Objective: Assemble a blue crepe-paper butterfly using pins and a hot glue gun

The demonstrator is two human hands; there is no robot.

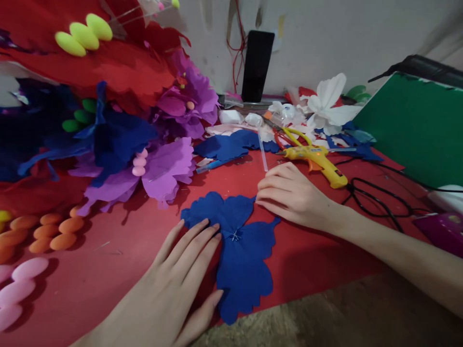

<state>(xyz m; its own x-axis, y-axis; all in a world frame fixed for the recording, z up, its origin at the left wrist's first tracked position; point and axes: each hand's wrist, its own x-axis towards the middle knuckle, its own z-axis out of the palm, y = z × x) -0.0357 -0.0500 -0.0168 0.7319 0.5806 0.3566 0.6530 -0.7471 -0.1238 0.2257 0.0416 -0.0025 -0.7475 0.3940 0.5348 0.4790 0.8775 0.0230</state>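
Observation:
A blue cloth or paper flower (246,260) with scalloped petals lies spread on the red sheet, a shiny glue-like spot at its centre. My left hand (181,270) rests flat on its left side, fingers stretched out and thumb beside the lower petal. At the narrow tip of the upper petal, my right hand (292,195) has its fingers drawn together, pinching that tip; the fingertips are partly hidden. Just beyond the right hand lies a yellow glue gun (314,159), with a clear glue stick (262,149) to its left.
Large purple flowers (168,168), blue petals (119,137) and red ones crowd the left. Orange beads (63,233) and pink beads (21,284) lie at the lower left. Scissors (289,137), scraps and a phone (257,67) stand behind; a black cord (379,197) and green board (415,130) are right.

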